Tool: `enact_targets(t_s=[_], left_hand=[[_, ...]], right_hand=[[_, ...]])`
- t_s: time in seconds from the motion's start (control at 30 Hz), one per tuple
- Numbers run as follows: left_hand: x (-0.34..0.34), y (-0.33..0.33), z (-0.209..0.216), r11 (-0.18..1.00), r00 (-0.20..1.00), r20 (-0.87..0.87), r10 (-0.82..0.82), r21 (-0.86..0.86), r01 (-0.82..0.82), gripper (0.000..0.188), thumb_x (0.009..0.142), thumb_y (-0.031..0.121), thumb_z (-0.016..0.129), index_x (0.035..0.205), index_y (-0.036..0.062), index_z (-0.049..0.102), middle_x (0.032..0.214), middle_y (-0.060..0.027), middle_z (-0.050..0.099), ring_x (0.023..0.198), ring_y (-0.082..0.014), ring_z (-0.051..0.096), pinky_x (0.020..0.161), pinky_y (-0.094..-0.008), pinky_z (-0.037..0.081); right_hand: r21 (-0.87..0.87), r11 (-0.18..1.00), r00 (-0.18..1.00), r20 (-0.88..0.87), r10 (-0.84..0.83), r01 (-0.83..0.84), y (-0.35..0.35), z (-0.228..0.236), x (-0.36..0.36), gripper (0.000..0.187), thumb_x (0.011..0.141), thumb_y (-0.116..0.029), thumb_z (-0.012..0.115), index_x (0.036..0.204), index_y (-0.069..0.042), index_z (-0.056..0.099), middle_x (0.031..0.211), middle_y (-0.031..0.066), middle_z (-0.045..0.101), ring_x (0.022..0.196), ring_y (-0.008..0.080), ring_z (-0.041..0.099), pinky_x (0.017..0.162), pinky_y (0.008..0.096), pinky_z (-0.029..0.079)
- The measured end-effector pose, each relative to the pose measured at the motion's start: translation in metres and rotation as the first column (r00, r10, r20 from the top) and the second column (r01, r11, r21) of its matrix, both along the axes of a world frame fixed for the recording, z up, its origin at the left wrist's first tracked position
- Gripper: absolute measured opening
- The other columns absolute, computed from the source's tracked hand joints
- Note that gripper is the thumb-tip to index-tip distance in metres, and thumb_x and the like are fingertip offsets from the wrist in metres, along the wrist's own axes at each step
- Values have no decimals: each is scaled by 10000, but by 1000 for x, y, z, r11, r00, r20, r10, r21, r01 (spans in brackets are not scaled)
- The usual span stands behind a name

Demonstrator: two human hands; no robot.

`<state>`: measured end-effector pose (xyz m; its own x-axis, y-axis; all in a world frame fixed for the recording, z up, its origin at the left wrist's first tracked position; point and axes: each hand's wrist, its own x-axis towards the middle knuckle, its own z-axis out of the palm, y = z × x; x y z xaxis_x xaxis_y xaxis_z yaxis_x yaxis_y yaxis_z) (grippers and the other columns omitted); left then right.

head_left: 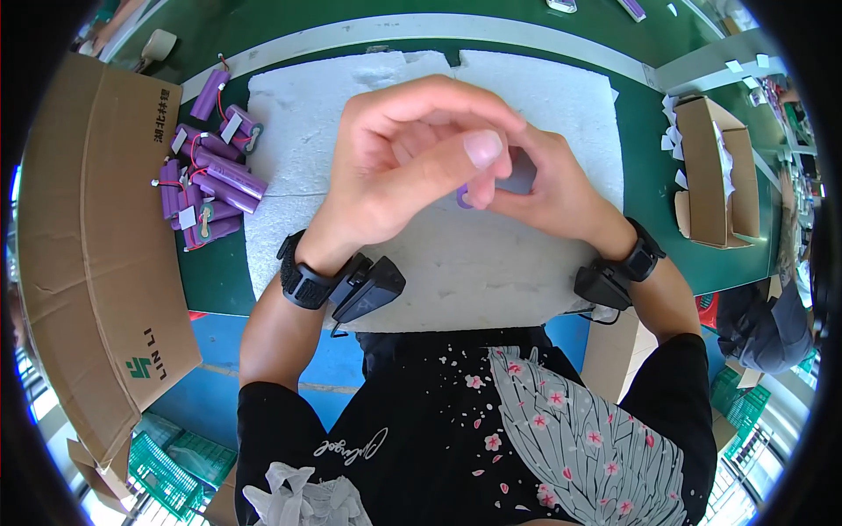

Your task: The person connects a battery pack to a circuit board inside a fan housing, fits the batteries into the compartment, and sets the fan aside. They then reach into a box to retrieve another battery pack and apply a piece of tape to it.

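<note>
My left hand (399, 162) is raised over the white foam board (289, 96), its fingers curled inward and the thumb on top. Fingertip to fingertip with it is my right hand (557, 184), thumb and forefinger bent toward each other. A small purple end of what looks like a battery pack (464, 196) peeps out where the fingertips meet; the hands hide the rest. Both hands are closed around this spot. To the left of the board lies a loose heap of purple cylindrical battery packs (230, 178) with red wires and white tabs.
A tall cardboard box (96, 228) stands along the left side. An open small carton (724, 175) sits at the right, with white paper scraps (672, 140) beside it. A tape roll (160, 45) lies at the far left. Another person (767, 324) is at the right edge.
</note>
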<state>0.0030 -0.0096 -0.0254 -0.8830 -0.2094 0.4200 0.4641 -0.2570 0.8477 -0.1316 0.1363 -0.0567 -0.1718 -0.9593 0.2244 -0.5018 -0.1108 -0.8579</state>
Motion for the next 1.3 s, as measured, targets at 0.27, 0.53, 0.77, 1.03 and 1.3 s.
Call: enact_targets(t_s=[0.27, 0.53, 0.77, 1.03, 1.3], left_hand=[[-3, -6, -3, 999, 999, -21, 40, 30, -40, 254, 911, 32, 584, 1158, -26, 591, 953, -127, 657, 729, -138, 619, 626, -277, 511], [-12, -4, -8, 936, 900, 276, 337, -205, -288, 313, 931, 148, 608, 1196, -13, 564, 1046, -78, 648, 779, -123, 623, 691, -264, 509], [-15, 5, -19, 974, 898, 401, 178, -204, -102, 362, 940, 242, 615, 1198, -7, 568, 1029, -56, 643, 777, -94, 609, 679, -233, 486], [-15, -1, -25, 969, 858, 470, 209, -215, -119, 324, 969, 251, 558, 1140, -20, 603, 881, -52, 643, 701, -92, 583, 609, -234, 475], [-15, -5, -19, 974, 813, 537, 226, -154, -168, 338, 991, 281, 503, 1084, -17, 631, 734, -26, 606, 594, -94, 538, 528, -241, 453]], right_hand=[[55, 997, 983, 170, -63, 55, 0, 0, -5, 541, 778, -57, 742, 1238, -33, 458, 1029, 47, 623, 945, 143, 607, 801, 301, 499], [-46, 976, 937, 295, -189, 212, -2, -2, -2, 544, 775, -79, 771, 1220, -36, 462, 974, 45, 620, 837, 107, 585, 682, 242, 474], [-110, 955, 911, 346, -225, 277, -2, -5, -5, 607, 794, -72, 760, 1291, -44, 414, 993, 42, 622, 865, 104, 584, 682, 239, 467], [4, 986, 971, 174, -162, 164, 2, 0, -4, 591, 832, -64, 713, 1330, -57, 396, 918, 17, 621, 769, 77, 562, 641, 204, 431], [-34, 993, 971, 215, -105, 115, 1, 0, -5, 565, 864, -44, 663, 1359, -55, 391, 886, 4, 588, 791, 88, 542, 696, 226, 425]])
